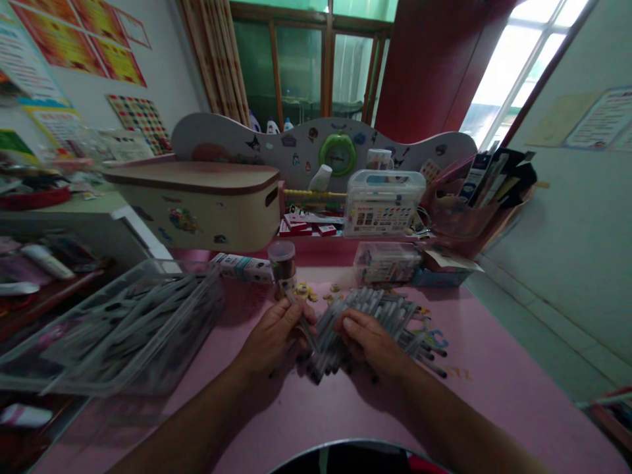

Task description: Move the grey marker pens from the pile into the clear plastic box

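Note:
My left hand [274, 332] is closed, with a slim grey pen [307, 332] pinched between thumb and fingers. Just right of it, a heap of grey, see-through pens [390, 309] with dark ends lies on the pink table [296, 428]. My right hand [372, 339] curls over the near side of this heap, thumb against the fingers, around pens there. Its fingertips are partly hidden, so I cannot tell how many pens it grips.
At left stands a clear plastic bin [197, 336] full of similar pens. Behind the hands are a clear round tub [282, 257], a long box [244, 268] and a clear case [388, 262]. A lidded storage box [197, 210] and a pink holder [459, 220] stand farther back.

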`<action>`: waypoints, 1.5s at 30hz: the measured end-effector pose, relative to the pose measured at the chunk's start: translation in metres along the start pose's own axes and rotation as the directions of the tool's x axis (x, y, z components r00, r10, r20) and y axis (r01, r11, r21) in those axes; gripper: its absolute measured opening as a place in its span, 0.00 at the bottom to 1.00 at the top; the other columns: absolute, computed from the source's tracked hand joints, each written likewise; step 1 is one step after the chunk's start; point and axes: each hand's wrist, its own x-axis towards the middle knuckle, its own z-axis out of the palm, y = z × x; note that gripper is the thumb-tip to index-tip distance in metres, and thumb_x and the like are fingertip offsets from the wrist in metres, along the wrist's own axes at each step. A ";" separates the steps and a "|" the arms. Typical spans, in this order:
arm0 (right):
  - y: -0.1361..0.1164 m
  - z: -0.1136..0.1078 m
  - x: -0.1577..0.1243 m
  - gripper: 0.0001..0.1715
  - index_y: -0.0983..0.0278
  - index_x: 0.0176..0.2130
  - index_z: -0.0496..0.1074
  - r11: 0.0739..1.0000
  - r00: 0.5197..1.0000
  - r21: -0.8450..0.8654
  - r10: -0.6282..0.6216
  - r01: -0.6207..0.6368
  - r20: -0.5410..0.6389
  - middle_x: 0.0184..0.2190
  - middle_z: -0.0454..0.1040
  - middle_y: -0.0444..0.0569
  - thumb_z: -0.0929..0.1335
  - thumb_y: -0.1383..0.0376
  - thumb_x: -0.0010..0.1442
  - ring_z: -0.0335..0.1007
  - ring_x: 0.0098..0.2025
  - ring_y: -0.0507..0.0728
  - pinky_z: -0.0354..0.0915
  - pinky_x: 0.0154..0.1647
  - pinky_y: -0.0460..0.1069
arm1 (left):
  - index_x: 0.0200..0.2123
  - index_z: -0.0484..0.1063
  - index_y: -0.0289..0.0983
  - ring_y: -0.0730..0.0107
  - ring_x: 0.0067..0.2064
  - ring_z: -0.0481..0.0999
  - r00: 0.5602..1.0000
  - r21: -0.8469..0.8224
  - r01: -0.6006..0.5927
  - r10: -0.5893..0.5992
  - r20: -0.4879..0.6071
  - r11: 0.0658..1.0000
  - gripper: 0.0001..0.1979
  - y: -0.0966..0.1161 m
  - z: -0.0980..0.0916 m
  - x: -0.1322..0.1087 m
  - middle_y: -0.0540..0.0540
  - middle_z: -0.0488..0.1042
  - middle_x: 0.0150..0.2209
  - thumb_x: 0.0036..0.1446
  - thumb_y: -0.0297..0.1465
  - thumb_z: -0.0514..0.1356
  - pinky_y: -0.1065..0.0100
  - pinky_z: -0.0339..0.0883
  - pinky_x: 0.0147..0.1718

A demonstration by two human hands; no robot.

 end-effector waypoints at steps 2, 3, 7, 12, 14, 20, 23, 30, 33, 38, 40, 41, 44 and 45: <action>-0.002 0.000 0.000 0.24 0.63 0.32 0.69 0.998 0.998 -0.040 -0.055 0.054 -0.027 0.16 0.56 0.35 0.70 0.44 0.58 0.45 0.16 0.47 0.41 0.14 0.43 | 0.35 0.73 0.37 0.74 0.20 0.68 0.989 -0.071 0.128 -0.121 0.087 0.989 0.19 -0.004 0.005 -0.004 0.51 0.72 0.23 0.51 0.47 0.68 0.74 0.61 0.20; -0.003 0.001 -0.001 0.25 0.62 0.32 0.68 0.996 0.996 -0.060 -0.075 0.073 -0.038 0.16 0.55 0.35 0.69 0.44 0.59 0.46 0.16 0.47 0.42 0.15 0.43 | 0.36 0.73 0.37 0.76 0.18 0.65 0.980 -0.081 0.167 -0.156 0.127 0.983 0.19 -0.005 0.007 -0.006 0.52 0.71 0.20 0.50 0.45 0.69 0.75 0.57 0.18; -0.002 0.002 -0.002 0.28 0.61 0.28 0.64 0.995 0.995 -0.044 -0.089 0.087 -0.053 0.17 0.54 0.35 0.68 0.41 0.59 0.44 0.17 0.47 0.42 0.16 0.44 | 0.40 0.77 0.34 0.79 0.16 0.61 0.935 0.030 0.232 -0.231 0.271 0.972 0.22 -0.007 0.009 -0.009 0.52 0.70 0.17 0.48 0.44 0.71 0.77 0.50 0.16; 0.003 -0.001 -0.001 0.32 0.61 0.24 0.62 0.996 0.999 -0.075 -0.049 0.048 -0.011 0.17 0.52 0.36 0.67 0.38 0.58 0.43 0.18 0.47 0.40 0.16 0.45 | 0.46 0.75 0.36 0.78 0.15 0.63 0.887 0.158 0.280 -0.318 0.334 0.947 0.25 -0.013 -0.001 -0.005 0.52 0.72 0.17 0.48 0.44 0.71 0.78 0.50 0.15; 0.002 -0.002 -0.001 0.32 0.61 0.23 0.62 0.997 0.999 -0.075 -0.034 0.033 -0.008 0.17 0.52 0.36 0.69 0.39 0.57 0.43 0.18 0.47 0.40 0.16 0.44 | 0.47 0.74 0.36 0.77 0.15 0.64 0.881 0.131 0.295 -0.323 0.345 0.946 0.26 -0.015 -0.001 -0.003 0.51 0.73 0.17 0.49 0.44 0.71 0.78 0.50 0.14; -0.003 0.000 0.002 0.30 0.60 0.23 0.59 0.993 0.984 0.120 0.032 -0.010 -0.177 0.15 0.50 0.33 0.71 0.41 0.53 0.39 0.16 0.46 0.37 0.15 0.43 | 0.44 0.78 0.37 0.77 0.25 0.74 0.964 -0.250 0.247 -0.212 0.159 0.936 0.17 -0.008 0.013 -0.010 0.46 0.79 0.31 0.48 0.28 0.71 0.76 0.64 0.24; -0.004 0.001 0.003 0.33 0.61 0.23 0.58 0.993 0.973 0.115 0.017 0.010 -0.229 0.15 0.52 0.34 0.71 0.39 0.52 0.41 0.16 0.45 0.38 0.15 0.43 | 0.44 0.79 0.38 0.72 0.31 0.77 0.968 -0.221 0.249 -0.240 0.067 0.943 0.20 -0.006 0.018 -0.016 0.45 0.80 0.37 0.45 0.26 0.73 0.71 0.70 0.30; -0.004 0.007 -0.001 0.32 0.61 0.25 0.58 0.992 0.973 0.082 -0.079 0.099 -0.217 0.18 0.54 0.35 0.70 0.38 0.54 0.45 0.18 0.47 0.43 0.16 0.43 | 0.42 0.79 0.37 0.67 0.31 0.78 0.987 -0.275 0.126 -0.148 -0.061 0.953 0.15 -0.013 0.023 -0.017 0.43 0.81 0.32 0.52 0.35 0.70 0.66 0.72 0.31; -0.003 0.009 -0.003 0.30 0.60 0.27 0.58 0.990 0.972 0.056 -0.117 0.131 -0.202 0.19 0.54 0.35 0.69 0.40 0.58 0.46 0.19 0.47 0.45 0.18 0.43 | 0.41 0.79 0.36 0.67 0.29 0.78 0.986 -0.271 0.105 -0.135 -0.093 0.957 0.14 -0.011 0.027 -0.017 0.43 0.81 0.31 0.52 0.34 0.70 0.66 0.72 0.29; 0.004 0.009 -0.003 0.26 0.60 0.29 0.59 0.981 0.963 -0.025 -0.196 0.195 -0.183 0.19 0.53 0.35 0.66 0.43 0.63 0.46 0.20 0.49 0.46 0.19 0.44 | 0.40 0.78 0.35 0.71 0.26 0.77 0.987 -0.288 0.063 -0.103 -0.125 0.956 0.14 -0.012 0.029 -0.016 0.44 0.81 0.28 0.51 0.36 0.71 0.70 0.71 0.28; 0.006 0.008 -0.003 0.22 0.60 0.31 0.61 0.965 0.948 -0.121 -0.254 0.234 -0.190 0.21 0.54 0.36 0.65 0.47 0.66 0.48 0.21 0.50 0.49 0.21 0.45 | 0.39 0.78 0.35 0.72 0.26 0.77 0.987 -0.292 0.050 -0.092 -0.134 0.955 0.15 -0.014 0.026 -0.012 0.44 0.81 0.27 0.52 0.37 0.71 0.72 0.71 0.27; 0.006 0.008 -0.004 0.20 0.60 0.32 0.63 0.951 0.938 -0.178 -0.287 0.254 -0.193 0.22 0.55 0.37 0.65 0.49 0.66 0.50 0.23 0.50 0.51 0.23 0.46 | 0.39 0.78 0.34 0.73 0.25 0.77 0.988 -0.296 0.042 -0.084 -0.132 0.954 0.15 -0.015 0.024 -0.010 0.44 0.81 0.27 0.51 0.38 0.71 0.72 0.71 0.27; 0.004 0.007 -0.007 0.12 0.60 0.36 0.65 0.902 0.908 -0.289 -0.380 0.320 -0.179 0.28 0.60 0.41 0.67 0.55 0.64 0.57 0.30 0.53 0.58 0.31 0.47 | 0.37 0.78 0.33 0.74 0.24 0.77 0.993 -0.310 0.029 -0.063 -0.102 0.950 0.17 -0.017 0.020 -0.006 0.44 0.81 0.27 0.49 0.39 0.72 0.73 0.71 0.26; 0.004 0.007 -0.007 0.11 0.60 0.39 0.65 0.895 0.902 -0.285 -0.398 0.342 -0.168 0.31 0.61 0.42 0.68 0.56 0.62 0.58 0.32 0.53 0.59 0.33 0.48 | 0.37 0.77 0.33 0.74 0.24 0.77 0.994 -0.314 0.030 -0.063 -0.094 0.949 0.17 -0.017 0.019 -0.005 0.44 0.81 0.27 0.49 0.39 0.72 0.74 0.71 0.26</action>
